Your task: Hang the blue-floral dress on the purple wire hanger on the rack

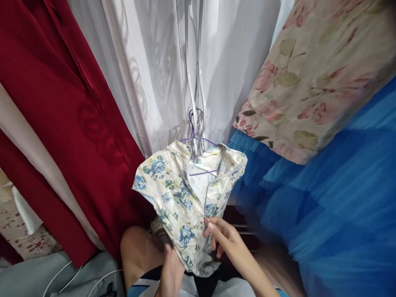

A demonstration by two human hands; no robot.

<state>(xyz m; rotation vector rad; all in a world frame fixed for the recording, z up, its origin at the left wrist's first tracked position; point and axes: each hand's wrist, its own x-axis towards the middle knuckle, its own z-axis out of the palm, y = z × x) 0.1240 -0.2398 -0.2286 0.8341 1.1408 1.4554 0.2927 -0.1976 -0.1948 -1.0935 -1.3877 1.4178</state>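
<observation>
- Floral top (182,194): cream cloth printed with blue and green flowers, sleeveless by the look of it. It hangs in the middle of the view on a thin purple hanger (202,172).
- The hanger's hook reaches up in front of the white curtain (148,62). What it catches on is hard to make out among the pale strips there.
- The top's neck opening sits over the hanger bar. Its body hangs down and to the left, and the lower edge reaches the person's lap.
- Right hand (221,237): comes in from lower right with its grip clamped on the top. Thumb and fingertips pinch the front edge of the cloth just below the middle.
- Left hand (171,268): low in the view with its back to the camera. Its grip is closed on the top's lower left hem, thumb lying on the fabric and fingers tucked behind it.
- The two hands are near each other, both on the lower half of the garment.
- A bare knee (136,251) shows just left of the left hand, partly behind the hem.
- Left side: deep red cloth (62,103) hanging beside the curtain.
- Right side: blurred blue fabric (324,206), with a pink-flowered cloth (315,74) above it.
- Bottom left: white cables (68,272) lie across a grey surface.
</observation>
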